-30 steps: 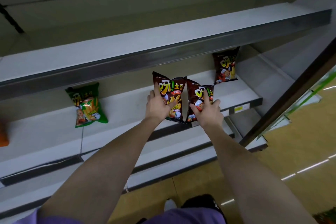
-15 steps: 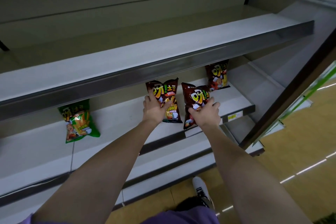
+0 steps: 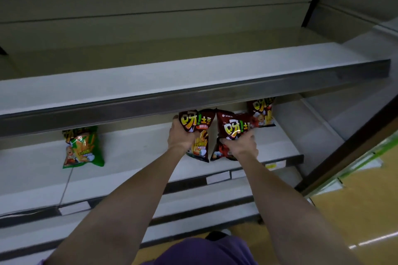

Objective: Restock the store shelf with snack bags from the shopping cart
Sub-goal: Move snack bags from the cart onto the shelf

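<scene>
So two dark brown snack bags are getting set down side by side on the middle shelf (image 3: 133,150), one per hand. The left hand (image 3: 179,139) has its fingers curled round the waist of the left bag (image 3: 199,133), crumpling the foil a bit, and the right hand (image 3: 240,145) is clamped the same way on the right bag (image 3: 233,129). Both bags look more or less upright with their bottom edges at or just above the shelf surface, though I honestly can't tell if they're fully resting on it or not. They're nearly touching each other. Just to the right of the right bag and further back sits a third brown bag (image 3: 261,112), its top cut off by the metal lip of the upper shelf (image 3: 193,94). Well off to the left of the held pair, a green bag (image 3: 83,148) is parked on the same shelf. No cart visible from here. My read: this is the placing step, and the next bit needs the bags pushed back in line with that third brown one, bottoms seated flat, then both grips eased off gently so the puffy bags don't tip forward off the edge.
</scene>
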A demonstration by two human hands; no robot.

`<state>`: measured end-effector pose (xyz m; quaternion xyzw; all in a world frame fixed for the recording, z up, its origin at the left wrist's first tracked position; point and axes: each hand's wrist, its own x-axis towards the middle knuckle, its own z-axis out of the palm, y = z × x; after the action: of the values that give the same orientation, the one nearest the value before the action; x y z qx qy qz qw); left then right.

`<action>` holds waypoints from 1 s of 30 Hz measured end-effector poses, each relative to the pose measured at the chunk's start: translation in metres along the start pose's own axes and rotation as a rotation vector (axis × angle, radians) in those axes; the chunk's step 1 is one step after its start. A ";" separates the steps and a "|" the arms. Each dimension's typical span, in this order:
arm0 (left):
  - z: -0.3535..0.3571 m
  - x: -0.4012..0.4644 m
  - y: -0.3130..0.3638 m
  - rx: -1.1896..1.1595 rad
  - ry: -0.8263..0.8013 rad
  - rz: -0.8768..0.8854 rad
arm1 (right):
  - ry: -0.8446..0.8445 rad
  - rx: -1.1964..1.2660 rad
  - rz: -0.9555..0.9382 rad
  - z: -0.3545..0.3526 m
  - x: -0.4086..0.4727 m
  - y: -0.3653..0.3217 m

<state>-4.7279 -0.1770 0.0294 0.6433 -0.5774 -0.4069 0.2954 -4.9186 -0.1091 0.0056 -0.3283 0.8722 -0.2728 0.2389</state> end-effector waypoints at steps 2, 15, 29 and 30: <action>0.007 0.004 0.003 0.048 0.063 -0.031 | -0.020 -0.017 -0.010 -0.002 0.014 -0.001; 0.085 0.031 -0.013 -0.232 0.096 -0.165 | -0.311 0.042 -0.109 0.003 0.114 0.015; 0.088 0.041 -0.006 -0.088 0.356 -0.124 | -0.084 0.177 -0.346 -0.002 0.133 0.014; 0.090 0.043 -0.004 -0.095 0.331 -0.140 | -0.116 0.208 -0.337 0.001 0.136 0.011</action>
<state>-4.8038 -0.2105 -0.0261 0.7253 -0.4551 -0.3418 0.3873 -5.0142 -0.1986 -0.0341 -0.4583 0.7567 -0.3784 0.2724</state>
